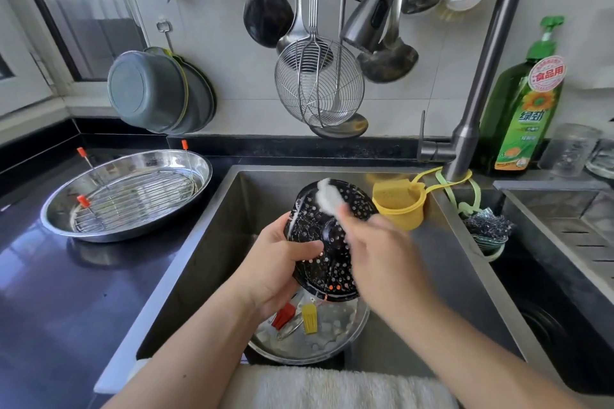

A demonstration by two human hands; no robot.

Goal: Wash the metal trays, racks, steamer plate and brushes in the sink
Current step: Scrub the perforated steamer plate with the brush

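Firmly grip the steamer plate (327, 242) with your left hand (282, 262) while your blurred right hand (375, 242), seemingly gripping a white cloth (327, 197), scrubs every hole.

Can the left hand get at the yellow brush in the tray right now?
Probably not: the left hand grips the steamer plate, which hangs over the yellow brush.

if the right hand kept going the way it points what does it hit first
Probably the yellow plastic cup hanging at the sink's back edge, just past the black perforated steamer plate that the right hand scrubs; depth is unclear.
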